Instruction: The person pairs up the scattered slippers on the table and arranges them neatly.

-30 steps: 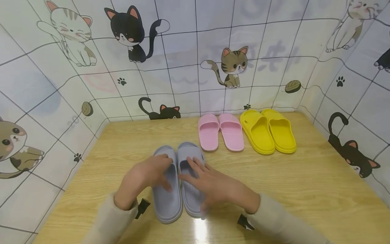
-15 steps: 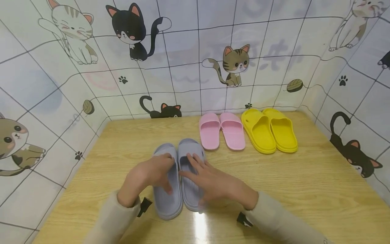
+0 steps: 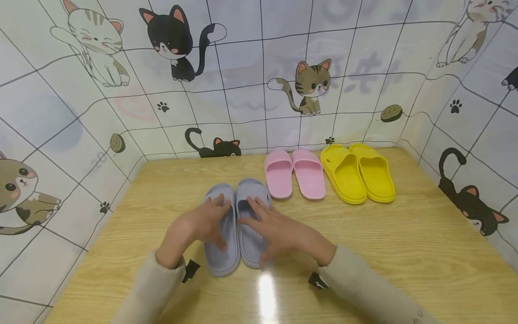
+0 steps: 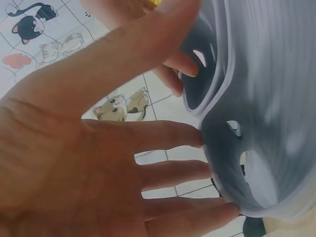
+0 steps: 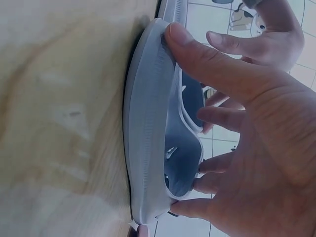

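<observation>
A pair of grey-blue slippers stands side by side, toes toward the back wall: the left slipper (image 3: pixel 225 265) and the right slipper (image 3: pixel 252 252). My left hand (image 3: pixel 199 223) lies over the left one, with spread fingertips touching its strap, as the left wrist view shows, and the thumb above the footbed. Over the right one reaches my right hand (image 3: pixel 285 235). Its fingertips meet the strap, and in the right wrist view the thumb lies at the heel end of the slipper (image 5: pixel 143 123). Neither hand is curled round anything.
Pink slippers (image 3: pixel 279 182) and yellow clogs (image 3: pixel 350 182) stand in a row to the back right on the wooden tabletop (image 3: pixel 404 252). Walls with a cat-print covering (image 3: pixel 247 103) close off the back and both sides.
Both grey-blue slippers have slid away from me toward the back wall, now beside the pink pair's heels. My hands have moved forward with them, fingers still spread.
</observation>
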`<act>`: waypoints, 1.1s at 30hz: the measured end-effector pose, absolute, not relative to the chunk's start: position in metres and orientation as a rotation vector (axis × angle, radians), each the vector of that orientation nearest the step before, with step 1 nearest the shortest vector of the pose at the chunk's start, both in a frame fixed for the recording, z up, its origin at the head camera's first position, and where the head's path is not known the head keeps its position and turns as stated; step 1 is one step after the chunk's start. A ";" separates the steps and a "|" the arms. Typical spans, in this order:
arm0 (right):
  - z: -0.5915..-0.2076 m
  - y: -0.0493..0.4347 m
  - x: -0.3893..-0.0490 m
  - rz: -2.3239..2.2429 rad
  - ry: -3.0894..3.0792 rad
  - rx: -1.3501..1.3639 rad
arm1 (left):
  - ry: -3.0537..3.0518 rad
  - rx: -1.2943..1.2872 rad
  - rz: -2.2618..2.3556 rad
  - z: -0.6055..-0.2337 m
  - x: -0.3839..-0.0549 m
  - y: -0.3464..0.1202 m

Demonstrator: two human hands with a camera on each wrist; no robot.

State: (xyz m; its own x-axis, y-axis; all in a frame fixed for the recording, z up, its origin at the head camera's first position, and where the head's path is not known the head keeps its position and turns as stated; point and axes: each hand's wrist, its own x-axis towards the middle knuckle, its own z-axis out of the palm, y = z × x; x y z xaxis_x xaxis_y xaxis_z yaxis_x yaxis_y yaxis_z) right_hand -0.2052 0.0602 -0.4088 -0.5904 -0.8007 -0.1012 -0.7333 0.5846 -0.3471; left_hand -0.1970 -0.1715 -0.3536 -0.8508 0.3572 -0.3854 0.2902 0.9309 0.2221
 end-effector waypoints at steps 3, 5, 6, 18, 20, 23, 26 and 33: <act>-0.409 0.056 -0.210 -0.397 2.568 -1.233 | 2.663 0.453 0.217 -0.356 -0.201 -0.175; -0.409 0.054 -0.214 -0.399 2.568 -1.216 | 2.664 0.449 0.221 -0.357 -0.203 -0.177; -0.409 0.053 -0.216 -0.397 2.570 -1.212 | 2.666 0.447 0.225 -0.358 -0.205 -0.178; -0.408 0.041 -0.236 -0.325 2.599 -1.176 | 2.818 0.489 0.279 -0.374 -0.220 -0.185; -0.409 0.041 -0.238 -0.333 2.597 -1.168 | 2.814 0.483 0.288 -0.375 -0.220 -0.185; -0.409 0.043 -0.238 -0.357 2.590 -1.166 | 2.763 0.442 0.270 -0.374 -0.218 -0.182; -0.409 0.044 -0.238 -0.385 2.586 -1.173 | 2.698 0.378 0.228 -0.371 -0.213 -0.178; -0.410 0.042 -0.237 -0.380 2.593 -1.174 | 2.717 0.326 0.085 -0.374 -0.207 -0.169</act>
